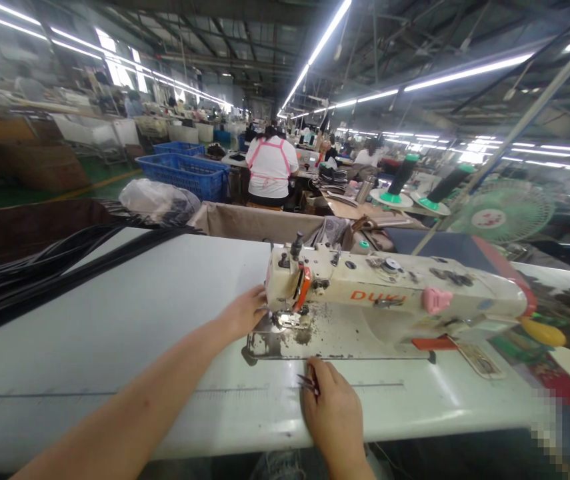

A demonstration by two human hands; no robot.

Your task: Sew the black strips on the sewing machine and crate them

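Note:
A white sewing machine [345,287] with orange lettering stands on the pale worktable [175,320]. My left hand [245,312] reaches to the left end of the machine's head, beside the needle area. Its fingers look stretched out, though their tips are partly hidden by the head. The presser foot [291,320] sits just right of those fingers, and I see no cloth under it. Near the front edge of the machine bed, my right hand [333,407] is closed around small thread snips [307,383]. Their pointed blades stick out to the left.
Long black strips [79,267] lie across the table's left side. Behind it stand a fabric-lined bin [259,223] and a blue crate [185,175]. Thread cones [402,180] and a fan [505,210] are at the right. A person in a white top [272,163] sits ahead.

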